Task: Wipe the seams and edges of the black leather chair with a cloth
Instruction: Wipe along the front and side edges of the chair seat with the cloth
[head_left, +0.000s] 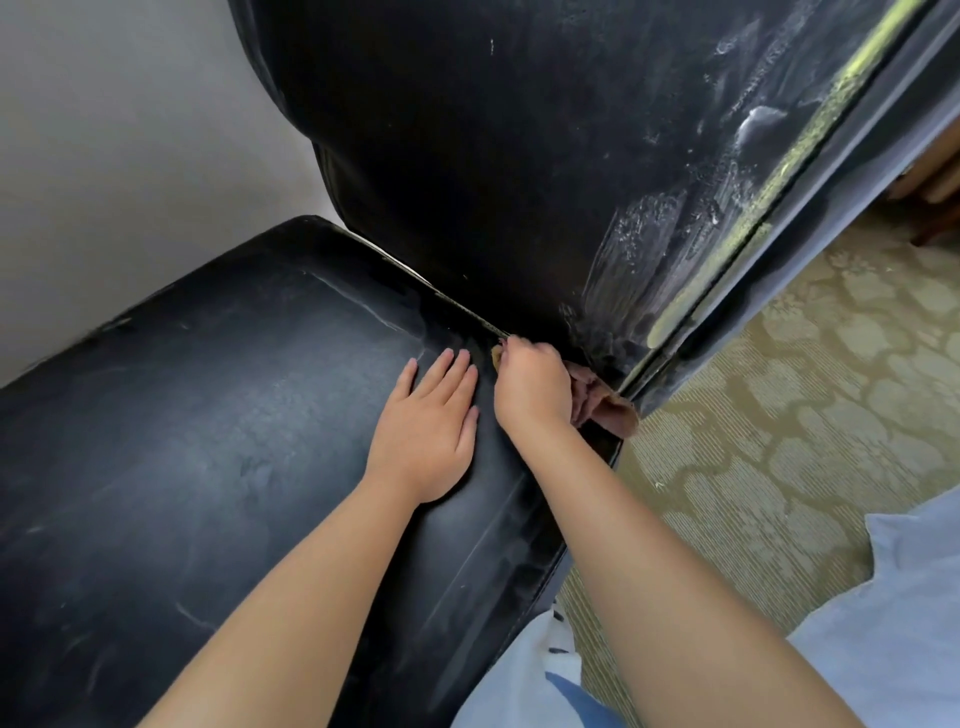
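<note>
A patterned olive-beige carpet (779, 415) lies to the right of the black leather chair (208, 441), and a pale wall (130, 156) stands behind it. The seat cushion is smooth, rounded and dusty; the backrest (493, 182) shows whitish smears and a yellowish line along its side edge. The left hand (426, 421) rests flat on the seat, fingers straight and together. The right hand (532, 387) has its grip curled round a crumpled brownish-pink cloth (605, 405), pressing it into the seam where seat meets backrest.
</note>
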